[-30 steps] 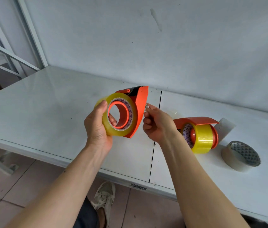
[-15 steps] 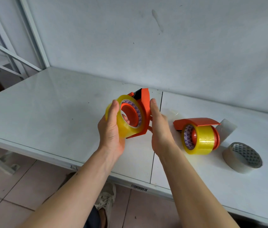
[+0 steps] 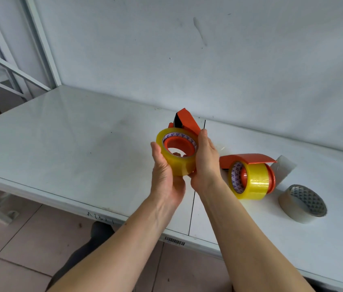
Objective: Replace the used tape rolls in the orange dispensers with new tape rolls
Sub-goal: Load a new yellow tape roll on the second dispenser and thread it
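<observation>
Held above the surface [image 3: 82,131], the full yellow tape roll [image 3: 178,159] on its orange dispenser [image 3: 187,121] is clamped between the left hand [image 3: 166,175] and right hand [image 3: 205,163]; probably light, stiff and slick, best gripped by its edges

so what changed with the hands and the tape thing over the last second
The held dispenser has been tipped so the yellow roll faces up toward the camera. The right hand let go of the pinch at its edge and now lies flat against the roll's side; the left hand shifted underneath to cup it. The second dispenser and the used roll stayed put on the table.
</observation>
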Demonstrator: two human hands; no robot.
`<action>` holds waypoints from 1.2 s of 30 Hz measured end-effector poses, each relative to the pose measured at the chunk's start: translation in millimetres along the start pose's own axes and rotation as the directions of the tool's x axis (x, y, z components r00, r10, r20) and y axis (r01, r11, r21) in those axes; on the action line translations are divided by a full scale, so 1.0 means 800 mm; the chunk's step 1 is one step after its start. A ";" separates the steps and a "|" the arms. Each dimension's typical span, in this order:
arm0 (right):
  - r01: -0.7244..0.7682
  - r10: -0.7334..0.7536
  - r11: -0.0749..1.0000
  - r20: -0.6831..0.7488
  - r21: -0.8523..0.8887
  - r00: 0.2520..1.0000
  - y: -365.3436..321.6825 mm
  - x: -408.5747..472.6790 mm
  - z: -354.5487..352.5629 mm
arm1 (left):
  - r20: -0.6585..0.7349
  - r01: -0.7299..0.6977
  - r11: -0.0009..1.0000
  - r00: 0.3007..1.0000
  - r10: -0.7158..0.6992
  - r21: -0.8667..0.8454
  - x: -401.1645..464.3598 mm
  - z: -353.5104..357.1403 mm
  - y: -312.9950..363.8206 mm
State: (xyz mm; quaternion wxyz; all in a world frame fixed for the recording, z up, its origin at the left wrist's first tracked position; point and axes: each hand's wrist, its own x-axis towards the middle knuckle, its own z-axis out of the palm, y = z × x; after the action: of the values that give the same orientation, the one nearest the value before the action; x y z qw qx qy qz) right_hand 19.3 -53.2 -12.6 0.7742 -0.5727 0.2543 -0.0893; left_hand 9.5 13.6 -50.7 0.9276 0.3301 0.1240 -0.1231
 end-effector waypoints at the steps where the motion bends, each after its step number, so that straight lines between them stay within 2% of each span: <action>1: 0.023 -0.024 1.000 -0.044 -0.016 0.999 -0.003 0.002 0.000 | -0.025 0.018 0.999 1.000 -0.017 0.044 0.002 0.001 -0.003; 4: 0.079 -0.087 0.995 -0.164 -0.056 0.983 -0.012 0.009 -0.003 | -0.089 0.107 0.984 0.992 -0.095 0.140 0.010 0.002 -0.006; 7: 0.071 -0.097 0.991 -0.243 -0.112 0.965 -0.018 0.021 -0.011 | -0.081 0.172 0.975 0.984 -0.162 0.138 0.017 -0.001 0.000; 9: 0.091 -0.140 0.971 -0.218 -0.223 0.966 -0.023 0.031 -0.014 | -0.109 0.184 0.971 0.980 -0.169 0.149 0.023 -0.005 -0.002; 11: 0.140 -0.208 0.906 -0.134 -0.399 0.969 -0.032 0.043 -0.014 | -0.138 0.183 0.961 0.978 -0.156 0.206 0.028 -0.007 -0.010; 14: 0.224 -0.254 0.705 0.055 -0.673 0.966 -0.047 0.060 -0.003 | -0.129 0.190 0.956 0.978 -0.164 0.225 0.031 -0.006 -0.021; 17: 0.279 -0.242 0.467 0.182 -0.839 0.953 -0.051 0.077 0.019 | -0.151 0.267 0.955 0.957 -0.247 0.128 0.032 -0.003 -0.021; 20: 0.288 -0.232 0.272 0.228 -0.918 0.946 -0.055 0.091 0.045 | -0.187 0.293 0.956 0.940 -0.286 0.014 0.038 -0.001 -0.011; 24: 0.312 -0.190 0.082 0.293 -0.946 0.937 -0.048 0.101 0.075 | -0.148 0.299 0.929 0.931 -0.334 -0.216 0.052 -0.007 0.006; 26: 0.323 -0.178 -0.004 0.318 -0.946 0.931 -0.039 0.104 0.085 | -0.126 0.307 0.913 0.929 -0.349 -0.269 0.055 -0.011 0.010; 33: 0.309 -0.137 -0.046 0.312 -0.950 0.940 -0.026 0.112 0.080 | -0.134 0.332 0.912 0.919 -0.370 -0.241 0.059 -0.020 0.017; 36: 0.287 -0.084 0.055 0.282 -0.956 0.956 -0.030 0.110 0.079 | -0.148 0.350 0.915 0.913 -0.381 -0.199 0.050 -0.018 0.019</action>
State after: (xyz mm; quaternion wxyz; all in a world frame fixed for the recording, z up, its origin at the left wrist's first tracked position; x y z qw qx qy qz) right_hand 129.8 -45.7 -2.7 0.1801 -0.9759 0.1122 0.0507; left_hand 49.9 28.9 -65.2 0.8971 0.2314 0.2787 -0.2532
